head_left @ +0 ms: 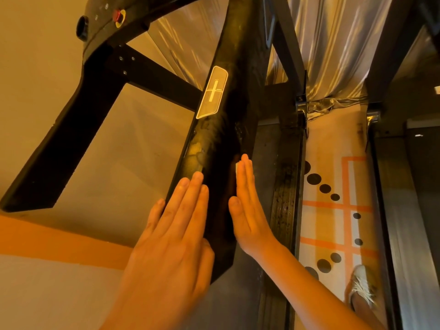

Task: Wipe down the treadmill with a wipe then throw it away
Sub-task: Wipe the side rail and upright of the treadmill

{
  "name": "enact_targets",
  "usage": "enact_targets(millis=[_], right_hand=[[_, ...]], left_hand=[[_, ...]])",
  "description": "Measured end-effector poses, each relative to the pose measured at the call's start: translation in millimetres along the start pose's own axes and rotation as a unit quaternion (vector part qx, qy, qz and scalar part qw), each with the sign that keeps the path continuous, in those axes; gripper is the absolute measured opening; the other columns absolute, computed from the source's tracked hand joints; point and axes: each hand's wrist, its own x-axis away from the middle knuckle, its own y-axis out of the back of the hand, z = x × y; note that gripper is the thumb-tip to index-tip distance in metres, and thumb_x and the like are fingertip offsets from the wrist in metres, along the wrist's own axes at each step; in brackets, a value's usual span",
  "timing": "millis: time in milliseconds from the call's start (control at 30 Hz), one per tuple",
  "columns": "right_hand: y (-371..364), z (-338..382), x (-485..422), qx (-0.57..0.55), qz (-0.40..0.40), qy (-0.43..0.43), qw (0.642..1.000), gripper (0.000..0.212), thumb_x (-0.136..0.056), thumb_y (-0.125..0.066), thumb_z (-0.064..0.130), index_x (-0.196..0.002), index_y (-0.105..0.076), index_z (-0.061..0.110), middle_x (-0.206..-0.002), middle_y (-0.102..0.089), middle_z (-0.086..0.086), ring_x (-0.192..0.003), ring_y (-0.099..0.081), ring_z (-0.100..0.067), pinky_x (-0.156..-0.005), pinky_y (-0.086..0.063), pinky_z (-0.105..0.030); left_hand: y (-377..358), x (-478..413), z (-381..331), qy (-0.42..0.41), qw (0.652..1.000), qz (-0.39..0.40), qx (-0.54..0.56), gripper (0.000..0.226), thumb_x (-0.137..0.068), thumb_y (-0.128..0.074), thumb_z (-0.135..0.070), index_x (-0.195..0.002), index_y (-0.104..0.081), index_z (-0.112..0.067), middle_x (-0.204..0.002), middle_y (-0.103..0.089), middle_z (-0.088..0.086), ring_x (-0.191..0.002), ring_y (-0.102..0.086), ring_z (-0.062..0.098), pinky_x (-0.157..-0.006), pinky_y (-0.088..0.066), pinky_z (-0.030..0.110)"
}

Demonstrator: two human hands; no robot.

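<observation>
Wipe (pixel 237 168): mostly hidden, pressed by flat right hand (pixel 250 210) against side of rail (pixel 214 148). Left hand (pixel 176 239): flat on rail top, fingers straight, grasping nothing. Advised: firm even pressure, long overlapping strokes, button pad (pixel 212 91) included.

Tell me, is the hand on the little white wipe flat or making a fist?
Flat. The right hand has straight fingers pressing the small white wipe against the side of the black treadmill handrail.

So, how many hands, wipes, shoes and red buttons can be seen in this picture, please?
hands: 2 (left hand, right hand)
wipe: 1
shoe: 1
red button: 1
total: 5
</observation>
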Motion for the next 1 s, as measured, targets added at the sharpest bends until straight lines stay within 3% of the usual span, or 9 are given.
enact_targets(millis=[167, 300, 400, 467, 600, 700, 800, 900, 1000], right_hand=[[-13.2, 34.3, -15.1, -0.031, -0.044, -0.042, 0.998, 0.065, -0.106, -0.011, 0.061, -0.161, 0.000, 0.029, -0.168, 0.015, 0.024, -0.157, 0.011, -0.009, -0.128, 0.006, -0.030], [-7.8, 23.6, -18.3, -0.010, -0.027, 0.004, 1.000, 0.064, -0.107, -0.013, 0.057, -0.161, 0.000, 0.026, -0.170, 0.014, 0.017, -0.158, 0.011, -0.012, -0.129, 0.004, -0.037], [-5.6, 3.2, -10.7, -0.008, -0.049, -0.057, 0.997, 0.061, -0.105, -0.010, 0.063, -0.158, 0.005, 0.038, -0.167, 0.016, 0.027, -0.157, 0.011, -0.008, -0.129, 0.000, -0.050], [-8.0, 9.6, -14.1, -0.016, -0.055, -0.071, 0.996, 0.061, -0.103, -0.009, 0.065, -0.157, 0.005, 0.040, -0.165, 0.018, 0.030, -0.156, 0.012, -0.005, -0.130, 0.002, -0.045], [-8.4, 35.1, -33.8, -0.014, -0.033, -0.001, 0.999, 0.062, -0.107, -0.013, 0.052, -0.161, 0.000, 0.024, -0.167, 0.015, 0.021, -0.157, 0.013, -0.009, -0.126, 0.010, -0.027], [-4.2, 17.6, -31.6, 0.004, -0.022, 0.011, 1.000, 0.061, -0.108, -0.016, 0.046, -0.162, -0.001, 0.020, -0.170, 0.011, 0.011, -0.158, 0.012, -0.013, -0.125, 0.011, -0.026], [-1.8, 0.0, -22.6, 0.013, -0.040, -0.037, 0.998, 0.065, -0.106, -0.009, 0.060, -0.161, 0.002, 0.027, -0.170, 0.013, 0.015, -0.157, 0.012, -0.009, -0.123, 0.011, -0.021], [-5.4, 13.7, -25.6, 0.002, -0.045, -0.052, 0.998, 0.064, -0.106, -0.011, 0.057, -0.161, 0.002, 0.025, -0.169, 0.014, 0.017, -0.157, 0.013, -0.008, -0.124, 0.011, -0.021], [-5.5, 23.4, -24.9, -0.005, -0.025, -0.006, 1.000, 0.062, -0.108, -0.014, 0.050, -0.162, 0.003, 0.025, -0.169, 0.015, 0.017, -0.158, 0.012, -0.012, -0.126, 0.009, -0.027]], left_hand=[[-1.3, -0.6, -2.4, -0.018, 0.999, -0.004, -0.040, 0.072, -0.090, -0.039, -0.034, -0.156, -0.035, -0.006, -0.166, -0.026, 0.013, -0.153, -0.019, 0.025, -0.116, -0.021, 0.046], [-1.5, 0.0, -3.1, -0.017, 0.999, -0.006, -0.048, 0.072, -0.090, -0.039, -0.034, -0.156, -0.035, -0.006, -0.166, -0.026, 0.013, -0.153, -0.021, 0.027, -0.114, -0.023, 0.048], [-1.7, 0.2, -2.7, -0.018, 0.998, -0.002, -0.055, 0.072, -0.091, -0.039, -0.034, -0.157, -0.034, -0.007, -0.167, -0.024, 0.012, -0.154, -0.020, 0.026, -0.115, -0.022, 0.047], [-2.1, -0.5, -2.5, -0.018, 0.998, -0.001, -0.052, 0.072, -0.091, -0.039, -0.034, -0.157, -0.034, -0.007, -0.167, -0.025, 0.012, -0.154, -0.019, 0.026, -0.116, -0.022, 0.047], [-2.1, -0.9, -1.8, -0.021, 0.999, -0.007, -0.042, 0.072, -0.090, -0.040, -0.034, -0.156, -0.035, -0.007, -0.166, -0.027, 0.012, -0.153, -0.019, 0.025, -0.115, -0.022, 0.046], [-0.9, 1.3, -1.0, -0.011, 0.999, -0.002, -0.034, 0.071, -0.093, -0.040, -0.036, -0.159, -0.030, -0.010, -0.168, -0.023, 0.008, -0.155, -0.018, 0.022, -0.123, -0.024, 0.044], [0.2, 1.1, -2.8, -0.003, 0.999, -0.007, -0.043, 0.068, -0.099, -0.038, -0.041, -0.159, -0.029, -0.012, -0.169, -0.023, 0.006, -0.155, -0.017, 0.020, -0.115, -0.026, 0.055], [-1.2, 0.8, -3.3, -0.005, 0.999, -0.015, -0.047, 0.067, -0.099, -0.038, -0.042, -0.158, -0.030, -0.010, -0.167, -0.026, 0.008, -0.154, -0.019, 0.021, -0.112, -0.028, 0.058], [-3.1, 0.8, -1.7, -0.003, 0.999, -0.013, -0.047, 0.068, -0.098, -0.038, -0.042, -0.159, -0.030, -0.011, -0.168, -0.024, 0.007, -0.155, -0.018, 0.021, -0.120, -0.031, 0.048]])
